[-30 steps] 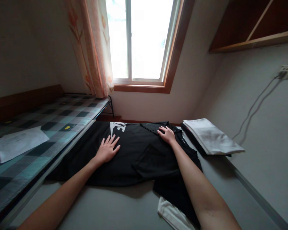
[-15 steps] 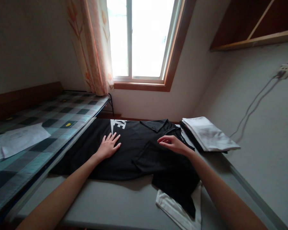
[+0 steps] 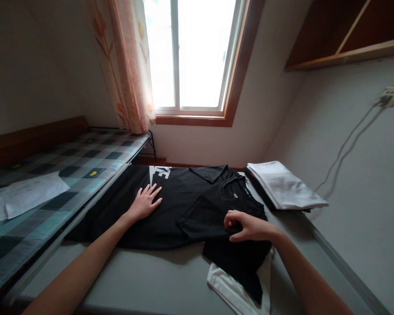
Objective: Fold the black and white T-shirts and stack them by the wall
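Note:
A black T-shirt (image 3: 180, 201) with white lettering lies spread over the table, its collar toward the right and one sleeve folded onto the body. My left hand (image 3: 145, 202) rests flat on the shirt just below the print, fingers spread. Near the collar and the near sleeve, my right hand (image 3: 246, 225) is held over the cloth with curled fingers and the thumb apart; nothing shows between them. From under the shirt's near right side, another black piece of cloth (image 3: 241, 267) and a white garment (image 3: 230, 286) stick out toward me.
Folded white cloth (image 3: 282, 183) lies on dark cloth at the table's (image 3: 144, 275) right back corner. On the left stands a bed with a checked mattress (image 3: 68, 175) and paper sheets (image 3: 33, 194) on it. A window, curtain (image 3: 124, 65), wall shelf (image 3: 348, 54) and plugged-in cord surround the table.
My right hand has moved nearer to me and slightly right, away from the collar, its thumb now apart from the curled fingers. My left hand stays flat on the T-shirt.

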Tool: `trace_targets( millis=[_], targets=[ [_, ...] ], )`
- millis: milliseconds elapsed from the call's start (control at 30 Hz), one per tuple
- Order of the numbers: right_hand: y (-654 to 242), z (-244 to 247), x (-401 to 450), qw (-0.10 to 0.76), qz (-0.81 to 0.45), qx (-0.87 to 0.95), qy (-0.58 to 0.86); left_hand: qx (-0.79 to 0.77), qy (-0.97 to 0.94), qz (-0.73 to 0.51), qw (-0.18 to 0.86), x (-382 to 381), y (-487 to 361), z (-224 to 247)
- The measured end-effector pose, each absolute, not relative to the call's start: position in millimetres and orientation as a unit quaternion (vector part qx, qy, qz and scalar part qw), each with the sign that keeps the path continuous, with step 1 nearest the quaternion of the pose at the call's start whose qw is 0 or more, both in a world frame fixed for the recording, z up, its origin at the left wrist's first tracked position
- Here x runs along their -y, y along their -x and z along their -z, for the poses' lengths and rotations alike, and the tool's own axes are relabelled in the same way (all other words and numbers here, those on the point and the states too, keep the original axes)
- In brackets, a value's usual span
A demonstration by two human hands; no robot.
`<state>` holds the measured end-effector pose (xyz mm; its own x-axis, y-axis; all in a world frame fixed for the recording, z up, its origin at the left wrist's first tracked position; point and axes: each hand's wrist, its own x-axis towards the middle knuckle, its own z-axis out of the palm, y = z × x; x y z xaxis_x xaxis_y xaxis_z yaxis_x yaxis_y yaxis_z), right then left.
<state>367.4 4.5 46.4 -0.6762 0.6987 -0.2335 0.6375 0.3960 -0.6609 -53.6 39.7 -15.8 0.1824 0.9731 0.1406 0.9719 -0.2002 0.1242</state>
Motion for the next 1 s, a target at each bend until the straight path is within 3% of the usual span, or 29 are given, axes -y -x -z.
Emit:
trace_targets(
  millis=[367,667,1000],
  targets=[
    [-385.0,-49.3,-5.1,-0.017,-0.322,0.835,0.445,-0.552,-0.817,-0.146,0.078,10.3,111.8,3.7],
    [-395.1,-55.1,-5.1,0.041,-0.342,0.83,0.44,-0.595,-0.795,-0.051,0.111,87.0,206.3,-17.2],
    [-404.1,-62.4,-6.2,0.081,-0.399,0.809,0.423,-0.622,-0.771,-0.13,0.02,119.3,241.7,-9.1]
  ],
)
